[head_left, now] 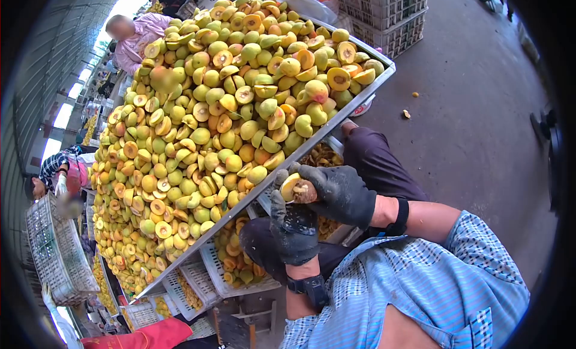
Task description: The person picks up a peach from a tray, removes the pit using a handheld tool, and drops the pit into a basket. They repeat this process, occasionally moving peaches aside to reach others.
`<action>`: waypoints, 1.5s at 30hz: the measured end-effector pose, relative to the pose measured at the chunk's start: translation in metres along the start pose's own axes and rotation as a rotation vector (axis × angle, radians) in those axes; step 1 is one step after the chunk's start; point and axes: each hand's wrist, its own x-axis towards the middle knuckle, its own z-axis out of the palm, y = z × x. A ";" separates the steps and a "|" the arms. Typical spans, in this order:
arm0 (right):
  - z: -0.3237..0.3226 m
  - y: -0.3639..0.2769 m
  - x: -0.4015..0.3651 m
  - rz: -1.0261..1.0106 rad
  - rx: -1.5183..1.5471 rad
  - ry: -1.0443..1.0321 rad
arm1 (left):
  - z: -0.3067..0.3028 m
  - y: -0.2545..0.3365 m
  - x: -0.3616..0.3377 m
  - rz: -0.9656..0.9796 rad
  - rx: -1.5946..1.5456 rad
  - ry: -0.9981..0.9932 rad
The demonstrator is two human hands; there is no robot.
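- Fruit half (290,186), yellow, one: between the two hands, just beyond the near rim of the counter, above the person's lap.
- Left hand (294,226), dark gloved: fingers drawn in close about the fruit half, gripping it; dark watch (309,289) at the wrist.
- Right hand (347,196), dark gloved: fingers bent around a brown rounded piece (305,192), pressed up to the fruit half; whether stone or tool end, cannot tell.
- Counter (354,104), large, metal-rimmed: slanting across the view, its surface heaped with fruit (210,139), whole-looking and halved, yellow-green with orange blush.
- White crate (211,268), slatted: below the rim, holding more fruit; further pale crates beside it, one with yellow pieces.
- Brownish scraps (323,155): in a container under the rim, near the right hand.
- Stacked crates (390,19), grey, beyond the counter's corner; clear plastic bag (309,4) alongside.
- Pale crates (57,247), stacked, at far left.
- Floor (474,109), grey, smooth, with two small bits lying on it.
- Corrugated wall (45,67), curving in the lens, with bright openings.
- Co-worker (144,40), pink top, at the counter's far side.
- Red cloth (141,337), lower edge.
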 end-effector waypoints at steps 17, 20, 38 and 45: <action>0.021 0.066 -0.029 0.450 -0.216 -0.619 | -0.010 0.065 0.007 0.040 -0.639 0.030; 0.042 0.083 -0.035 0.413 -0.244 -0.742 | -0.028 0.059 0.017 0.057 -0.570 0.126; 0.180 0.232 -0.109 0.808 -0.708 -0.635 | -0.035 0.059 0.027 0.252 -0.185 0.177; 0.180 0.215 -0.068 0.452 -0.822 -1.181 | -0.038 0.053 0.032 0.137 -0.061 0.151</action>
